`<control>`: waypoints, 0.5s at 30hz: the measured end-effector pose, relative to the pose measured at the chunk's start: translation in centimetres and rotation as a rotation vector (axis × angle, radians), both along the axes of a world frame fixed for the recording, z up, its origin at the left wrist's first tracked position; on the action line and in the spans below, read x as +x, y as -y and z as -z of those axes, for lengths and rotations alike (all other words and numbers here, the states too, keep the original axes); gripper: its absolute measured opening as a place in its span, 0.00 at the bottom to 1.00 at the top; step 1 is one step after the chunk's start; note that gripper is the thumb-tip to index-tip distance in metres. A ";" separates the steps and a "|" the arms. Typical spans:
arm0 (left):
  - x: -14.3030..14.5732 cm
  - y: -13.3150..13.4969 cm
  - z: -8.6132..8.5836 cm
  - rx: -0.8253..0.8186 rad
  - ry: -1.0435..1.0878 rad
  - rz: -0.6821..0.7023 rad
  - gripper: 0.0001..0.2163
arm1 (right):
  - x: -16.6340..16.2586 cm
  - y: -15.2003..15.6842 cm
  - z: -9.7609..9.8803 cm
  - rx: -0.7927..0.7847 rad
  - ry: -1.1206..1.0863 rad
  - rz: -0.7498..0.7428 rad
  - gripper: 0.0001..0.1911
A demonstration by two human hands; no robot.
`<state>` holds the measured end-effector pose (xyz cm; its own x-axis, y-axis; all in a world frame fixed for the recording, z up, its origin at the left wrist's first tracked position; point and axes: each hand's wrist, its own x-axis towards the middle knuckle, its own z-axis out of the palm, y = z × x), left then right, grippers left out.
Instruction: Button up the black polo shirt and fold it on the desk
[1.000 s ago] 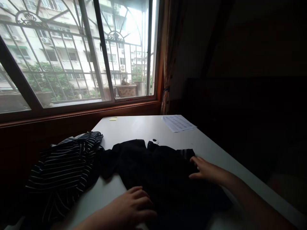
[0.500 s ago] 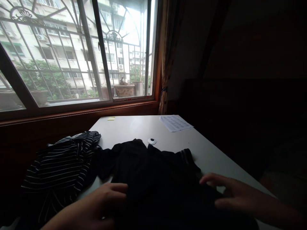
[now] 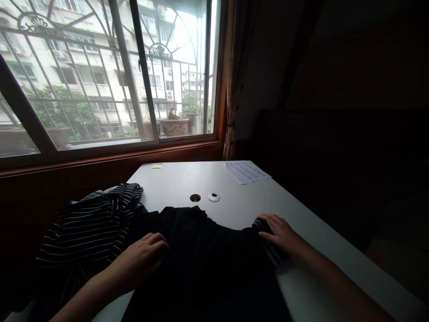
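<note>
A dark short-sleeved shirt (image 3: pixel 208 259) lies spread on the white table in front of me, its lower part lost in shadow. My left hand (image 3: pixel 147 252) rests on the shirt's left side with fingers curled together into the cloth; the fingertips are hidden. At the right sleeve, whose cuff (image 3: pixel 261 226) carries pale stripes, my right hand (image 3: pixel 279 232) has thumb and fingers around the fabric. A black-and-white striped garment (image 3: pixel 90 228) lies heaped to the left, against the dark shirt.
Beyond the shirt, the white table (image 3: pixel 181 179) has a round hole (image 3: pixel 195 197) and a white round cap (image 3: pixel 213 197) beside it. Printed papers (image 3: pixel 248 172) lie at the far right corner, a yellow note (image 3: pixel 157 165) at the far left. Behind is a barred window (image 3: pixel 100 80).
The shirt's collar and right sleeve have come closer to me, uncovering the round hole. My right hand has moved forward and left onto the striped cuff; my left hand has moved slightly forward.
</note>
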<state>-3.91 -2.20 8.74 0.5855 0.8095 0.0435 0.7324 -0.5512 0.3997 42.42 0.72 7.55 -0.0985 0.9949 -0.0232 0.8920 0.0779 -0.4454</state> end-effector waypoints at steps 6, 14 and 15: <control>-1.7 -4.5 4.4 0.175 -0.120 -0.242 0.19 | -0.6 -2.1 1.2 -0.048 -0.002 -0.085 0.23; -3.2 -3.0 5.0 -0.008 -0.143 -0.204 0.18 | 3.8 -1.4 -0.6 0.408 -0.114 0.074 0.15; -3.2 -2.5 4.9 -0.042 -0.148 -0.185 0.17 | 4.4 -0.8 -1.0 0.479 -0.138 0.125 0.15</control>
